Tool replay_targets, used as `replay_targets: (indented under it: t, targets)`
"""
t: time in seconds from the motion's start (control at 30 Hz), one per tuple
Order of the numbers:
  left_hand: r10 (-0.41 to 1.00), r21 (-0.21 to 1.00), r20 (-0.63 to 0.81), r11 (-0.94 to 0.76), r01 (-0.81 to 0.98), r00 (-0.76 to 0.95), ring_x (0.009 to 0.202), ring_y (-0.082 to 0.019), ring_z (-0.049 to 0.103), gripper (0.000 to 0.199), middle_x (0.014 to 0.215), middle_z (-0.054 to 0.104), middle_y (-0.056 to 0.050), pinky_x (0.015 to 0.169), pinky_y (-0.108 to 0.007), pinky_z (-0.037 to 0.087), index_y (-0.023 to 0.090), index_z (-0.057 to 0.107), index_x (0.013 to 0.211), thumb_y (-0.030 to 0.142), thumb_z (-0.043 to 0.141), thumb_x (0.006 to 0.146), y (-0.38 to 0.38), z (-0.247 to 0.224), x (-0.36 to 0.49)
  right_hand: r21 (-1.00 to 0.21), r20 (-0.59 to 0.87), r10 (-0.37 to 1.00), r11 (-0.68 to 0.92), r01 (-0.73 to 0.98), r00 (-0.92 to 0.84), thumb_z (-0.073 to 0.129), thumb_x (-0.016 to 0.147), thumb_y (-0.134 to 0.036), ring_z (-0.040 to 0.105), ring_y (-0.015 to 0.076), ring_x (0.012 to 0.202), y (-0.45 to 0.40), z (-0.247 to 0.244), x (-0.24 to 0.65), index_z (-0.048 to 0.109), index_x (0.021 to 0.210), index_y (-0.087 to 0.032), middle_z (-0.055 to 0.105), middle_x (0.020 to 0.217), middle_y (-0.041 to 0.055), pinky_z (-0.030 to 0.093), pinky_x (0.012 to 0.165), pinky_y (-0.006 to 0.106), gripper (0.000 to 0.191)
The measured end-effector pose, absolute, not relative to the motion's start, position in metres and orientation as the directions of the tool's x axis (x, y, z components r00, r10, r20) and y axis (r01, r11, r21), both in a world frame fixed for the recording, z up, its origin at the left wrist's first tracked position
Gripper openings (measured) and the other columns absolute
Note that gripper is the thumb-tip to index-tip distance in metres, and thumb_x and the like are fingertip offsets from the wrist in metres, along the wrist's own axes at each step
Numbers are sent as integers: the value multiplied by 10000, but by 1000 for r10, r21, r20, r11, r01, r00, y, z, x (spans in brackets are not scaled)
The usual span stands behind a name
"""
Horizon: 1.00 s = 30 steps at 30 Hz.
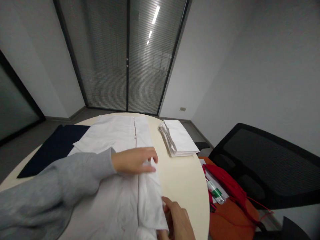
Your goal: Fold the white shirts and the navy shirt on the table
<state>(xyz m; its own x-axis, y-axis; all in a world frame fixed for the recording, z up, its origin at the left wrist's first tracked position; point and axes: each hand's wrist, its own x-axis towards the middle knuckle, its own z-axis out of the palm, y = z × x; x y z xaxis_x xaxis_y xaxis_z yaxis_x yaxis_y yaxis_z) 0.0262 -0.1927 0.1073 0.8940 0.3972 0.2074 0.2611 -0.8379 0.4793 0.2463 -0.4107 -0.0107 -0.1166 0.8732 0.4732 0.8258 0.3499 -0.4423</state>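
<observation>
White shirt [120, 196]: laid over the near part of the table [183, 186], front strip running lengthwise. The step in hand appears to be turning in its side edge to the right of that strip. The next move would seem to call for drawing that edge level from both points, without dragging the layer beneath.

Left hand [136, 161]: thumb and forefinger nearly together, pinching a raised fold of the shirt. Right hand [178, 220]: fingers curled at the shirt's near right edge, touching it; fingertips partly hidden, so I cannot tell whether they grip.
</observation>
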Motion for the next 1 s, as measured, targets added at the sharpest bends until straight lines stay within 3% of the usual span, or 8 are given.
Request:
replay_targets:
  t: [0.07, 0.2, 0.27, 0.37, 0.47, 0.6, 0.83, 1.0]
  targets:
    - [298, 346, 181, -911, 223, 937, 1034, -243, 617, 421, 1180, 660, -73, 928, -368, 471, 223, 599, 1199, 503, 698, 901, -256, 111, 18, -444, 439, 891, 325, 835, -113, 564, 671, -154, 663, 234, 735, -410, -11, 245, 519, 1359, -223, 697, 895, 33, 533, 691, 331, 692]
    - [370, 130, 154, -927, 352, 916, 1016, -278, 583, 565, 1178, 648, -77, 839, -426, 441, 217, 560, 1249, 540, 769, 835, -321, 93, 10, -441, 434, 895, 311, 842, -104, 553, 648, -142, 653, 238, 730, -410, -15, 242, 492, 1392, -216, 710, 899, 35, 513, 698, 342, 750]
    - [361, 52, 192, -932, 357, 913, 956, -262, 578, 455, 1094, 660, -60, 793, -425, 426, 213, 574, 1217, 438, 753, 866, -326, 85, 11, -413, 457, 883, 315, 854, -105, 554, 648, -138, 653, 246, 732, -409, -17, 242, 491, 1391, -216, 720, 917, 48, 502, 699, 348, 749]
    - [284, -79, 324, -942, 325, 902, 818, -219, 554, 55, 882, 646, -28, 714, -406, 393, 213, 610, 994, 262, 625, 974, -324, 82, 13, -379, 464, 880, 298, 876, -99, 559, 632, -120, 645, 253, 713, -410, -16, 242, 500, 1383, -219, 720, 883, 45, 480, 688, 347, 760]
    - [191, -156, 396, -950, 271, 898, 753, -196, 524, 191, 795, 616, -21, 680, -390, 371, 207, 590, 858, 200, 525, 1037, -324, 85, 12, -370, 423, 901, 269, 889, -97, 545, 583, -91, 637, 256, 711, -412, -11, 240, 512, 1374, -217, 692, 806, 21, 472, 705, 353, 802]
    - [150, -124, 333, -972, 201, 931, 748, -195, 526, 164, 771, 593, -19, 688, -388, 372, 206, 581, 845, 186, 571, 1007, -329, 77, 8, -300, 416, 903, 250, 921, -109, 528, 612, -58, 649, 255, 774, -417, -1, 237, 520, 1395, -200, 710, 877, 41, 484, 787, 381, 797]
    - [207, 99, 167, -976, 193, 964, 799, -216, 538, 167, 873, 629, -30, 695, -405, 399, 218, 557, 901, 273, 700, 836, -323, 70, 3, -272, 423, 869, 392, 879, -256, 555, 683, -81, 666, 270, 1005, -422, 5, 246, 596, 1336, -229, 684, 1153, 97, 544, 849, 394, 671]
    - [148, 28, 227, -989, 146, 962, 756, -196, 530, 148, 829, 609, -14, 643, -399, 371, 210, 558, 875, 273, 692, 869, -321, 67, 4, -136, 501, 742, 577, 805, -446, 612, 758, -133, 523, 334, 1370, -413, 51, 252, 611, 1366, -287, 495, 1542, 117, 533, 1021, 491, 627]
